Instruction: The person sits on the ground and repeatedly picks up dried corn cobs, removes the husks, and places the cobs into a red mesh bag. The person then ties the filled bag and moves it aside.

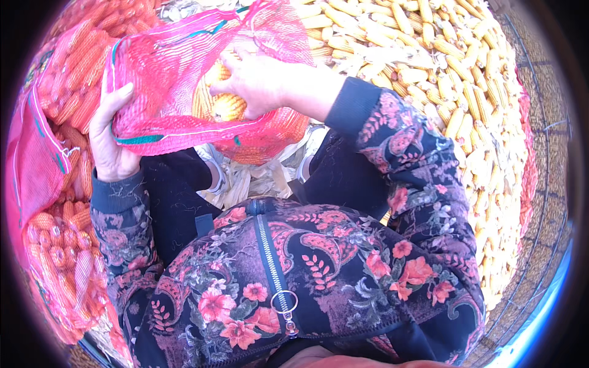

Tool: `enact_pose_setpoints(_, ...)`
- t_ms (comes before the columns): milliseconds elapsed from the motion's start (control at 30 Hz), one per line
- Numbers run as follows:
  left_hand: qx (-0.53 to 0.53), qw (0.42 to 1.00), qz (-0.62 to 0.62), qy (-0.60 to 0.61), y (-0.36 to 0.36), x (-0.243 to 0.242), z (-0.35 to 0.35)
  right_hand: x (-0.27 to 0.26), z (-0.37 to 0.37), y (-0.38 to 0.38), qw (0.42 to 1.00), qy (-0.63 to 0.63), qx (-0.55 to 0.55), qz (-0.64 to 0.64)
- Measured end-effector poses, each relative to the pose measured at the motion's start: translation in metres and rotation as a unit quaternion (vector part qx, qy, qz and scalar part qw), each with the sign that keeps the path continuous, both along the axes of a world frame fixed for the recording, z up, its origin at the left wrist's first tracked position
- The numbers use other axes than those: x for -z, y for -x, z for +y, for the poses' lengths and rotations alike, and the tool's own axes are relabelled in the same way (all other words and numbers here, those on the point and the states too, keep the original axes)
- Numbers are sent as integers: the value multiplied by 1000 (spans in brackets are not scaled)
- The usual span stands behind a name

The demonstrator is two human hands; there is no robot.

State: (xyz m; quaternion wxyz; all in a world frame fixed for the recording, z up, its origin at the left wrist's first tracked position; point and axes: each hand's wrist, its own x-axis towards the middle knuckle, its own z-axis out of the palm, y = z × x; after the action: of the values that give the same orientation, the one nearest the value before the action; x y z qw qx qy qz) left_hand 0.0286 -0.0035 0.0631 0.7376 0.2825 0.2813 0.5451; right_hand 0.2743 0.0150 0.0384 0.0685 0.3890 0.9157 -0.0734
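My left hand (110, 126) grips the rim of a red mesh bag (161, 87), its thumb inside the mouth and the teal-edged hem against the palm. The bag's mouth gapes towards me, and its lower part bulges with cobs between my feet. Inside the mouth lie several yellow corn cobs (229, 107). Over them reaches my right hand (262, 83), fingers spread and no cob clearly gripped. Whether its fingertips touch the cobs is hard to tell in the glare.
A large heap of bare corn cobs (455, 83) rises on the right, beside wire mesh (545, 138). Filled red mesh bags (60, 248) crowd the left side. Dry husks (253, 179) cover the ground between my shoes (216, 170).
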Motion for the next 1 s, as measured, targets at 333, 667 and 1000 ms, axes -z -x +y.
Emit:
enact_pose_setpoints(333, -14, 995, -14, 94, 26, 20, 8, -40, 72, -228, 701, 94, 300, 641)
enact_pose_setpoints(667, -33, 974, 222, 14, -53, 27, 51, 168, 118, -435, 493, 191, 780, 334)
enact_pose_setpoints(1000, 40, 964, 260, 26, -107, 38, 85, 265, 175, -485, 626, 194, 672, 344)
